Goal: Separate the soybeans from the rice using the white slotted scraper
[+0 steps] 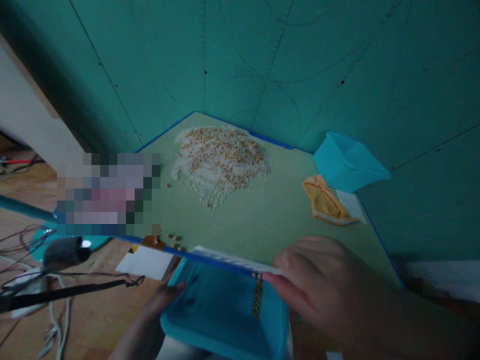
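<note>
My left hand (155,310) grips the left side of a blue plastic bin (221,335), thumb over the rim, below the table's front edge. My right hand (318,280) pinches one end of a thin white strip (232,261), which lies along that edge. Yellow beans (257,297) show as a blurred streak over the bin, below the strip and near my right fingertips. Several more beans (174,240) lie loose near the edge to the left. A pile of white rice-like grains mixed with yellow beans (225,155) is spread at the back of the table.
The pale green tabletop (240,220) has a blue border and meets a green wall (240,60). On its right lie an orange cloth item (326,202) and a turquoise folded piece (347,162). A black rod (67,293) and cables stand at the left; a pixelated patch covers the table's left side.
</note>
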Tool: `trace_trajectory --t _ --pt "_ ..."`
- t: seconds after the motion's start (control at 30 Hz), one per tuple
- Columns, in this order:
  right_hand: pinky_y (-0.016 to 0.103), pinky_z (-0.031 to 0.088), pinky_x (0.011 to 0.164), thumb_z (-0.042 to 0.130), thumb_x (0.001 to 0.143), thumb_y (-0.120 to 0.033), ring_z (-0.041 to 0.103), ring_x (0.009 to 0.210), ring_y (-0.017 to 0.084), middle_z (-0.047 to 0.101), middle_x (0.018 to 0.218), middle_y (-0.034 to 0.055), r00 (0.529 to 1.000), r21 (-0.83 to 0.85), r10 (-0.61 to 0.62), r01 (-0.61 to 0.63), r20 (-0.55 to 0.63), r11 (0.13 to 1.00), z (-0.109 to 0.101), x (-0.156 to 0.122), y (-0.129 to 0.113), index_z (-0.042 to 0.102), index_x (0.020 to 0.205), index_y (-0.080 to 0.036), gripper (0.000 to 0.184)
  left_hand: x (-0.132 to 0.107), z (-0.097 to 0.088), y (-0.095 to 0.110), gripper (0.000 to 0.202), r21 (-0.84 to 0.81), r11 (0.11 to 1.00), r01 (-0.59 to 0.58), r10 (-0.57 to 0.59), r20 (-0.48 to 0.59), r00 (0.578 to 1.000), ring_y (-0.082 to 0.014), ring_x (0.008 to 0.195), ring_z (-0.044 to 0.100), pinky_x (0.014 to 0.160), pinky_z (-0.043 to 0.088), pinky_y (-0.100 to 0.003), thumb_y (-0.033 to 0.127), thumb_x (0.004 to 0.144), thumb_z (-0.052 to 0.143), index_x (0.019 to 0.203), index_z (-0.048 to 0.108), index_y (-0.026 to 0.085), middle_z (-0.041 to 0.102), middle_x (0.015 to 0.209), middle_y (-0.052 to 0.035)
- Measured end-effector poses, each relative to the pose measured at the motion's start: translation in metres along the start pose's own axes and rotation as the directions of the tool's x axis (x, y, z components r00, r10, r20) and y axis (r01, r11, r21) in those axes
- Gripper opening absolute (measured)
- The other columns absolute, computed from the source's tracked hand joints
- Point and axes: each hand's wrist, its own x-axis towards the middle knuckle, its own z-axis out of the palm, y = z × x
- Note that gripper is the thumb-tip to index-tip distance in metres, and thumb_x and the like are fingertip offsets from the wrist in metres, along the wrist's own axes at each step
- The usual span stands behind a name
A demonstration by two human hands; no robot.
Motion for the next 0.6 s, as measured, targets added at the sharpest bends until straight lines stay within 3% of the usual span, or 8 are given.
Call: trace_trajectory --t 0.13,0.23,0.33,0.4,0.6 --pt "0.025 0.025 0.046 0.05 0.081 -0.027 0.052 0.053 0.014 0.054 0.059 -0.0044 0.982 0.052 0.162 -0.167 0.099 0.985 0.007 0.007 0.021 0.042 0.075 -0.023 0.011 -0.008 0.007 0.001 0.03 -0.02 0.999 0.027 -0.027 0.0 1.0 -0.0314 0.092 0.064 0.071 0.054 -0.034 0.025 0.061 0.07 0.091 0.071 0.023 0.076 0.087 -0.0028" --pt "0.024 0.024 0.045 0.051 0.081 -0.031 0.054 0.055 0.014 0.055 0.06 -0.005 0.963 0.09 0.218 -0.234 0.16 0.968 0.009 0.009 0.027 0.042 0.077 -0.023 0.012 -0.005 0.0 -0.002 0.017 -0.04 0.999 0.033 -0.031 0.036 0.999 -0.0288 0.084 0.067 0.067 0.055 -0.033 0.025 0.062 0.07 0.078 0.073 0.022 0.077 0.078 -0.0022" --pt "0.025 0.024 0.047 0.051 0.082 -0.029 0.053 0.054 0.014 0.054 0.06 -0.0049 0.981 0.054 0.153 -0.16 0.116 0.986 0.007 0.006 0.019 0.04 0.075 -0.023 0.014 -0.003 -0.007 -0.006 0.011 -0.018 0.999 0.041 -0.04 0.069 0.997 -0.0283 0.069 0.07 0.063 0.055 -0.035 0.027 0.066 0.067 0.072 0.073 0.02 0.076 0.072 -0.004" --pt "0.027 0.024 0.048 0.05 0.083 -0.025 0.05 0.052 0.014 0.051 0.059 -0.0051 0.996 0.01 0.078 -0.079 0.047 0.997 0.004 0.002 0.01 0.038 0.072 -0.023 0.016 -0.003 -0.01 -0.008 0.015 0.004 0.999 0.052 -0.053 0.084 0.995 -0.0309 0.069 0.069 0.061 0.055 -0.038 0.029 0.068 0.064 0.074 0.073 0.018 0.076 0.076 -0.0067" --pt "0.028 0.023 0.051 0.048 0.082 -0.016 0.044 0.049 0.012 0.046 0.055 -0.0055 0.999 -0.02 -0.039 0.039 -0.024 0.999 0.003 -0.007 -0.004 0.037 0.069 -0.022 0.018 -0.008 -0.002 -0.008 0.041 -0.023 0.998 0.054 -0.049 0.184 0.982 -0.032 0.092 0.064 0.08 0.05 -0.043 0.024 0.073 0.057 0.113 0.06 0.02 0.073 0.099 -0.006"
